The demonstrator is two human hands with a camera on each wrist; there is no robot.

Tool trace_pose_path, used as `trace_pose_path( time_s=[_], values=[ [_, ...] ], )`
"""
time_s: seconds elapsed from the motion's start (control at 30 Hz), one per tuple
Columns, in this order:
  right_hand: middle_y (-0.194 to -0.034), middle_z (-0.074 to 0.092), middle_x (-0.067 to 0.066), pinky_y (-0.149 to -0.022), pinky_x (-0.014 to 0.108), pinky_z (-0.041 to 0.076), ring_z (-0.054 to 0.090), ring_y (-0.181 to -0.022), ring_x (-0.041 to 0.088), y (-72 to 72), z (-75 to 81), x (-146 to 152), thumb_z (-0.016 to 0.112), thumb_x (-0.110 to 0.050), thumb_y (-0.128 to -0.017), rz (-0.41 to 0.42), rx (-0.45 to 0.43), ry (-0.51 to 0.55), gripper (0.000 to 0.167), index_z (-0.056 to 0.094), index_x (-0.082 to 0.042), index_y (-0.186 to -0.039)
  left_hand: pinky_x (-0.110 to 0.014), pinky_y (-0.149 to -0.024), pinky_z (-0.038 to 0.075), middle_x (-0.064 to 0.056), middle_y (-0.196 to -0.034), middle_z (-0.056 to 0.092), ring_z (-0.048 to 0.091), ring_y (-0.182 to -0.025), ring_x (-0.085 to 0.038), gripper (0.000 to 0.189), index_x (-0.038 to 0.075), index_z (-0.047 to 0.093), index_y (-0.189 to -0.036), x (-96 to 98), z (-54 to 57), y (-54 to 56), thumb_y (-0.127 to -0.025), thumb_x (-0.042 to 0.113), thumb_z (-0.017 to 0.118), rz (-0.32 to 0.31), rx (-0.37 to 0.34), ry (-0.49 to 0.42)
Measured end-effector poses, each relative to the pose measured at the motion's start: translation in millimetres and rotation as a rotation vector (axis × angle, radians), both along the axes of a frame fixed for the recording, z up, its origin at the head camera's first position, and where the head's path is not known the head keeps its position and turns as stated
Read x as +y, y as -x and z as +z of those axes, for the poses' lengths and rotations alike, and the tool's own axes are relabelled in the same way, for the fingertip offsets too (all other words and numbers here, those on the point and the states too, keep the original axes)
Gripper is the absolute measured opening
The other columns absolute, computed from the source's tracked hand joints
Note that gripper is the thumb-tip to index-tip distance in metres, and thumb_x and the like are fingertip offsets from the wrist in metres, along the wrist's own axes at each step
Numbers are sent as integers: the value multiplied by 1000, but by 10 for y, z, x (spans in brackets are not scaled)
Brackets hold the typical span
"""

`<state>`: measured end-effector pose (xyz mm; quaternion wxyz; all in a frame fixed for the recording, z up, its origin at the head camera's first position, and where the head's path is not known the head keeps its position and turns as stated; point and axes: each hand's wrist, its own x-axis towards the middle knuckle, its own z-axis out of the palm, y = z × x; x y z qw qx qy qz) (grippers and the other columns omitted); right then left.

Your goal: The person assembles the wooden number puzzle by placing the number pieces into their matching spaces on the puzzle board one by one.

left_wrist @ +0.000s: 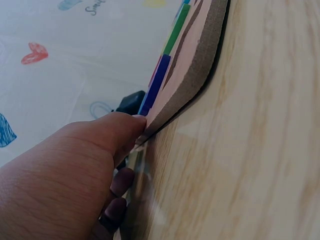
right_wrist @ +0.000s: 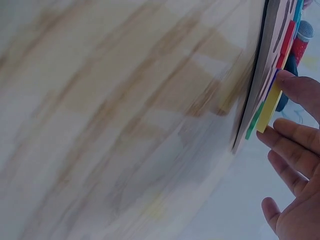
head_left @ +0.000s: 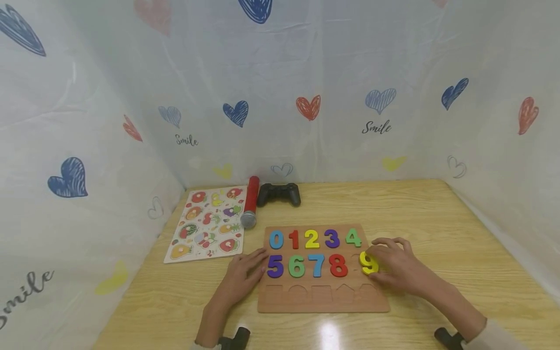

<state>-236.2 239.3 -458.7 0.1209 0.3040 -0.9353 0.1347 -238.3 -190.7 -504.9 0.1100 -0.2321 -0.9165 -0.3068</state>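
Observation:
A wooden number board [head_left: 323, 307] lies on the table, with colourful digits seated in its two upper rows. At its right end my right hand [head_left: 400, 267] pinches a yellow number 9 [head_left: 370, 263] between thumb and fingers, partly over the slot beside the red 8 [head_left: 338, 265]. In the right wrist view the yellow piece [right_wrist: 270, 107] sits edge-on between thumb and fingertips. My left hand [head_left: 239, 279] rests against the board's left edge near the purple 5 [head_left: 275, 266]. Its thumb touches that edge in the left wrist view, with the other fingers loosely bent beside it.
Left of the board lies a fruit puzzle board [head_left: 178, 243]. A red microphone [head_left: 251, 197] lies against its right side, next to a black game controller [head_left: 279, 193]. The board's bottom row shows shape recesses [head_left: 321, 294]. A curtain printed with hearts [head_left: 308, 108] surrounds the wooden table [head_left: 411, 209].

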Motion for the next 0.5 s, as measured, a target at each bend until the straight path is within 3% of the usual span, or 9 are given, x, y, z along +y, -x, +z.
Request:
trace_pose_path(
  time_s=[0.5],
  values=[
    [-113,70,0,-100,61,22,51,-124,33,43,7,-113,86,-29,-78,23,-26,-22,44,71,-9,-115,-40,-89,40,-2,-145,56,51,-110,-20,39,10,64,-135,-1,-4,7,-98,19,66,-5,14,4]
  ],
)
